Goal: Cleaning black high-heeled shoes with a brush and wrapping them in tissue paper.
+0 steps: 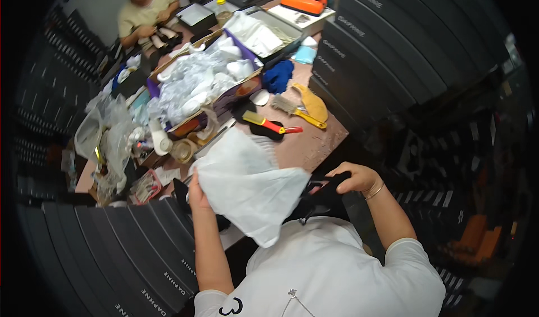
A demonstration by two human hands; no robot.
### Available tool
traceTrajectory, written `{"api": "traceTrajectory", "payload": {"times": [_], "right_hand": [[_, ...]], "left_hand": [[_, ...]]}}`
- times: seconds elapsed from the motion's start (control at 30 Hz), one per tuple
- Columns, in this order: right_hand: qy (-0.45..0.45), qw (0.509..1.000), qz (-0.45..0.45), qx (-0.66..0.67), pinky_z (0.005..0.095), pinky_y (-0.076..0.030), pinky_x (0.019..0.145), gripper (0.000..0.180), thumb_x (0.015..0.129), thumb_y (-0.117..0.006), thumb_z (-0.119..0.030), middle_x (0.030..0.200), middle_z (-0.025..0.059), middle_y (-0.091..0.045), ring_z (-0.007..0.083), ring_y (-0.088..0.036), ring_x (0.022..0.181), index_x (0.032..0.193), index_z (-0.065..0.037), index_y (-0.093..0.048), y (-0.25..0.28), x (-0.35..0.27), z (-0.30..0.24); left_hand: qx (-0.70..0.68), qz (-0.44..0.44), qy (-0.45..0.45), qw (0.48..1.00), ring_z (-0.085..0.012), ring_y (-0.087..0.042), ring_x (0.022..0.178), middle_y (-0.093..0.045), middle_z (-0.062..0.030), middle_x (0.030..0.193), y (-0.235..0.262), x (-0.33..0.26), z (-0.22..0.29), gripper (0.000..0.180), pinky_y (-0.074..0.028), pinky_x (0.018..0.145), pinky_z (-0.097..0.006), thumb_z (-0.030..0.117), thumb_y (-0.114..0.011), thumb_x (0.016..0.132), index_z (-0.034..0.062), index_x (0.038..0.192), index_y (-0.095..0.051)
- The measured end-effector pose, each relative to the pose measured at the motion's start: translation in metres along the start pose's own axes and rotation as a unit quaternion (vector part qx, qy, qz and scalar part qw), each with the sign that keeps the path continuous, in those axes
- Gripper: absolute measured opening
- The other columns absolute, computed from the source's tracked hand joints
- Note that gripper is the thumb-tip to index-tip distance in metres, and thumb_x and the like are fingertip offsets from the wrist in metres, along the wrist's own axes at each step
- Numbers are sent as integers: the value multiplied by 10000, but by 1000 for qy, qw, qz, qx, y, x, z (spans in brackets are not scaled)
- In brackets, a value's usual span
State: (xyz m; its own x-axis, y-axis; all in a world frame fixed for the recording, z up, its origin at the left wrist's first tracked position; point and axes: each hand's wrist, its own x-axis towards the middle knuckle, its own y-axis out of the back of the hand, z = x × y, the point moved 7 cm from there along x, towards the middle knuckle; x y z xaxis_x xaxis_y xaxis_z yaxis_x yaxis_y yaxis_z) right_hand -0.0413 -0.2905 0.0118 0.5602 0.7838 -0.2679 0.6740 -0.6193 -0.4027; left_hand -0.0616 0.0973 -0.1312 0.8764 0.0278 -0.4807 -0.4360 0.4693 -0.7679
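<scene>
My left hand (199,193) grips the edge of a thin white sheet (241,176), which looks like tissue or a soft cloth bag. The sheet spreads across the front of my body, its lower corner hanging over my shirt. My right hand (359,179) is closed on a black item (323,202), perhaps a shoe, beside the sheet's right corner. Part of that item is hidden behind the sheet, so its full shape does not show. Beyond the sheet lie a yellow-and-red brush (264,122) and a bristle brush with a yellow handle (297,110).
Dark box stacks stand at right (387,47) and lower left (112,244). On the pink table are a carton (236,92) full of crumpled plastic, blue cloth (278,76), a yellow pad (312,101), a white bottle (160,140) and an orange device (306,0). Another person (149,14) sits across.
</scene>
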Motion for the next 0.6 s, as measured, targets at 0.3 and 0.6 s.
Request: {"api": "traceTrajectory", "payload": {"times": [0.3,0.6], "right_hand": [[-185,957,131,-182,271,-489,791,406,846,-678,-283,894,126,-705,160,-642,849,1014,85,-657,22,-117,54],[-112,862,451,201,348,-591,722,370,868,-681,-200,1024,137,-665,216,-659,909,1111,70,-611,16,-226,170]], "left_hand": [[102,-88,-24,991,-300,-545,1166,-547,-131,1299,-133,-4,-41,496,-456,1005,-466,363,-433,995,39,1370,-427],[679,-471,299,477,-154,-587,1033,-641,-92,1147,-51,-101,-253,409,-456,918,-318,48,-666,834,32,1231,-573]]}}
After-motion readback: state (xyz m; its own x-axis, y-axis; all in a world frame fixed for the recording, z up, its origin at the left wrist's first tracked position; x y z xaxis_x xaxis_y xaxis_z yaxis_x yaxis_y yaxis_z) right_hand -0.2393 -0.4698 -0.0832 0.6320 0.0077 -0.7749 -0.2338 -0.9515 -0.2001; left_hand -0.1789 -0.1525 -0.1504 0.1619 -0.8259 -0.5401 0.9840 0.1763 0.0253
